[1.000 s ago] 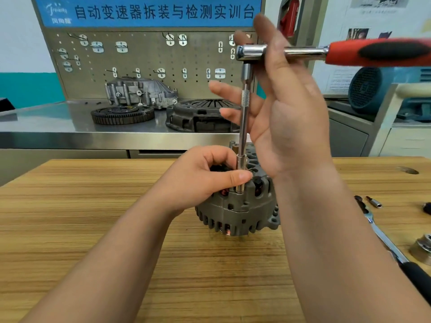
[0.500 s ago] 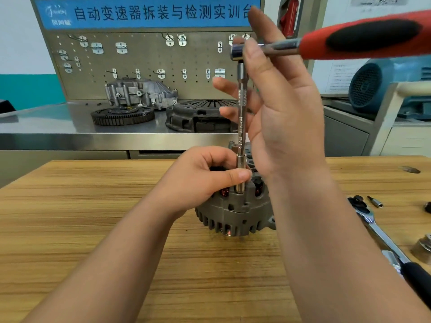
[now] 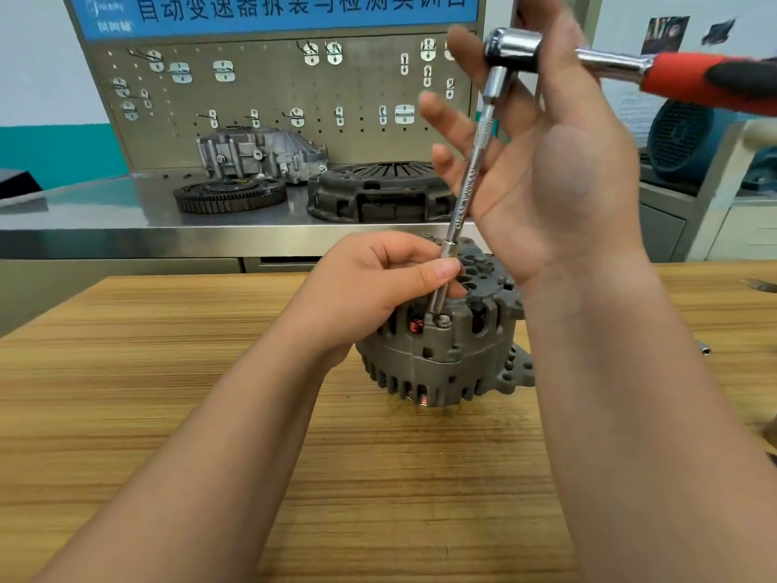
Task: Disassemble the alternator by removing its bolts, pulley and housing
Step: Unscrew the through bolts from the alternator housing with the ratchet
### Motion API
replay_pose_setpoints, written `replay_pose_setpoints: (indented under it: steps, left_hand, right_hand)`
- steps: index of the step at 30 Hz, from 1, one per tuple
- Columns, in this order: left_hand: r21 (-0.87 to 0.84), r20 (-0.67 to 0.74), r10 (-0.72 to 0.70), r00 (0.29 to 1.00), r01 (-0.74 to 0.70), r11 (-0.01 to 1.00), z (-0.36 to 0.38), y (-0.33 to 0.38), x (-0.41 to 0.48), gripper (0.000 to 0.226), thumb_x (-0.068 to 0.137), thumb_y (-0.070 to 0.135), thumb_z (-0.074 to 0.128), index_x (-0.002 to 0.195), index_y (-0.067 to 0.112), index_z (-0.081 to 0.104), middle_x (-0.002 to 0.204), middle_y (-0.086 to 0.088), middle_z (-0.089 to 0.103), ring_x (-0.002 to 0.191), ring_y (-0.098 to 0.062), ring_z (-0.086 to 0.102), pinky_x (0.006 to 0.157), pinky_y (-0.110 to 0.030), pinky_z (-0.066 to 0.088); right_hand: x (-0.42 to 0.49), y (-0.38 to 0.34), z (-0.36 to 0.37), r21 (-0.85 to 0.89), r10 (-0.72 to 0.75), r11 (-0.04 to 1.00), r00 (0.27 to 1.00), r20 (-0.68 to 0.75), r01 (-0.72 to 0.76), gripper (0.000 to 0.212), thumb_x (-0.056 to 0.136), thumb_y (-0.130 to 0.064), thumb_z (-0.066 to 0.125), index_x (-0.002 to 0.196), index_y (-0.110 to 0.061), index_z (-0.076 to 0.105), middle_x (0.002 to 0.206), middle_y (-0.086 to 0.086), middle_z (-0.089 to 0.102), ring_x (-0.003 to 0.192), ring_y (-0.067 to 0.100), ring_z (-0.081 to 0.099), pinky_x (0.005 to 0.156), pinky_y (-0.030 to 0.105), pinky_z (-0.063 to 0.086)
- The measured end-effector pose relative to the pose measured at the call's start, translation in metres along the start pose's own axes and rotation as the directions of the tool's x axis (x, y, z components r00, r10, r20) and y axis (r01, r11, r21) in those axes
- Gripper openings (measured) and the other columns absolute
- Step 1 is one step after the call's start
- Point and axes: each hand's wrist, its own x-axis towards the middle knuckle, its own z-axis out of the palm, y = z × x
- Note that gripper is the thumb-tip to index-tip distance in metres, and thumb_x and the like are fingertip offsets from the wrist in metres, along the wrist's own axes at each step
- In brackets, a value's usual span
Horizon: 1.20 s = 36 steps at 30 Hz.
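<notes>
A grey alternator point(image 3: 454, 363) stands on the wooden table point(image 3: 210, 414), copper windings showing through its slots. A long chrome extension bar point(image 3: 466, 183) leans up and to the right from it. The bar's socket end sits just left of a bolt head point(image 3: 443, 321) on the housing rim. My left hand point(image 3: 378, 296) pinches the bar's lower part between thumb and fingers. At the top is a ratchet point(image 3: 706, 77) with a red and black handle pointing right. My right hand point(image 3: 559, 174) is held up with straight fingers behind the ratchet head.
A small metal bit point(image 3: 704, 350) lies on the table at the right. Behind the table, a steel bench point(image 3: 126, 229) carries a clutch cover point(image 3: 378, 191), a toothed flywheel point(image 3: 229, 197) and a gearbox casing point(image 3: 260, 153) below a pegboard.
The bar has tilted from upright, its ratchet head moving right and up. The socket end now sits beside the bolt head, which is exposed. My left hand keeps its pinch.
</notes>
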Motion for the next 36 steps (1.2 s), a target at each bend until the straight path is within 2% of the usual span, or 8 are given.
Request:
replay_pose_setpoints:
  steps: [12, 18, 21, 24, 27, 30, 33, 36]
  left_hand:
    - [-0.008, 0.08, -0.019, 0.997, 0.019, 1.0, 0.0, 0.0, -0.001, 0.022, 0.063, 0.029, 0.07, 0.08, 0.015, 0.071, 0.076, -0.002, 0.076, 0.073, -0.011, 0.071, 0.065, -0.021, 0.056]
    - [-0.003, 0.094, -0.017, 0.995, 0.017, 1.0, -0.004, 0.001, -0.001, 0.013, 0.063, 0.028, 0.072, 0.074, 0.019, 0.072, 0.08, -0.006, 0.076, 0.079, -0.02, 0.072, 0.076, -0.036, 0.059]
    - [-0.012, 0.107, -0.008, 0.994, 0.009, 1.0, -0.004, 0.0, -0.001, 0.011, 0.064, 0.026, 0.07, 0.072, 0.018, 0.071, 0.078, -0.004, 0.076, 0.076, -0.015, 0.072, 0.071, -0.03, 0.058]
    - [-0.006, 0.131, -0.003, 0.991, 0.004, 1.0, -0.004, 0.0, -0.001, 0.024, 0.068, 0.022, 0.066, 0.084, 0.003, 0.067, 0.072, 0.002, 0.075, 0.069, -0.006, 0.07, 0.064, -0.019, 0.055]
    - [-0.006, 0.159, 0.005, 0.987, -0.004, 1.0, -0.006, 0.001, -0.002, 0.019, 0.072, 0.021, 0.063, 0.087, 0.011, 0.07, 0.075, 0.004, 0.075, 0.074, -0.004, 0.071, 0.067, -0.015, 0.052]
    - [-0.006, 0.173, 0.001, 0.985, 0.0, 1.0, -0.007, -0.001, -0.002, 0.013, 0.081, 0.021, 0.067, 0.092, 0.015, 0.071, 0.082, 0.004, 0.076, 0.081, -0.006, 0.072, 0.071, -0.015, 0.052]
    - [0.018, 0.162, 0.003, 0.987, -0.006, 1.0, -0.008, -0.003, -0.001, 0.016, 0.078, 0.018, 0.065, 0.093, 0.018, 0.073, 0.086, 0.002, 0.077, 0.085, -0.009, 0.072, 0.074, -0.019, 0.055]
    - [0.043, 0.132, 0.019, 0.991, -0.024, 0.999, -0.009, -0.006, 0.0, 0.012, 0.073, 0.021, 0.07, 0.083, 0.015, 0.073, 0.083, 0.0, 0.076, 0.081, -0.013, 0.072, 0.076, -0.027, 0.058]
  right_hand:
    - [-0.003, -0.001, 0.007, -0.103, 0.012, 0.995, 0.999, 0.033, -0.008, 0.024, 0.106, -0.029, 0.031, 0.116, -0.015, 0.048, 0.119, 0.015, 0.065, 0.075, 0.024, 0.068, 0.056, 0.026, 0.048]
    - [-0.005, 0.001, 0.011, -0.18, -0.006, 0.983, 0.998, 0.064, 0.018, 0.023, 0.106, -0.03, 0.03, 0.105, -0.02, 0.052, 0.118, 0.015, 0.066, 0.073, 0.026, 0.068, 0.057, 0.03, 0.049]
    - [-0.005, 0.003, 0.012, -0.28, -0.058, 0.957, 0.997, 0.059, 0.072, 0.021, 0.106, -0.027, 0.033, 0.103, -0.022, 0.053, 0.117, 0.014, 0.064, 0.071, 0.023, 0.069, 0.055, 0.029, 0.049]
    - [-0.005, 0.004, 0.012, -0.431, -0.165, 0.883, 0.983, 0.084, 0.186, 0.014, 0.104, -0.02, 0.041, 0.106, -0.022, 0.055, 0.106, -0.003, 0.06, 0.072, 0.02, 0.068, 0.052, 0.023, 0.049]
    - [-0.004, 0.008, 0.015, -0.497, -0.223, 0.837, 0.972, 0.073, 0.23, 0.015, 0.102, -0.016, 0.048, 0.112, -0.02, 0.058, 0.092, -0.011, 0.055, 0.079, 0.025, 0.068, 0.053, 0.022, 0.05]
    - [-0.004, 0.011, 0.017, -0.504, -0.245, 0.831, 0.968, 0.05, 0.236, 0.016, 0.101, -0.015, 0.049, 0.113, -0.018, 0.059, 0.09, -0.007, 0.053, 0.095, 0.03, 0.066, 0.056, 0.018, 0.049]
    - [-0.005, 0.011, 0.017, -0.466, -0.247, 0.855, 0.969, 0.019, 0.227, 0.017, 0.102, -0.02, 0.046, 0.113, -0.017, 0.059, 0.102, -0.006, 0.06, 0.083, 0.026, 0.07, 0.052, 0.02, 0.049]
    - [-0.006, 0.01, 0.015, -0.305, -0.133, 0.944, 0.991, 0.008, 0.129, 0.031, 0.105, -0.03, 0.034, 0.122, -0.015, 0.056, 0.118, 0.001, 0.066, 0.072, 0.023, 0.071, 0.05, 0.025, 0.052]
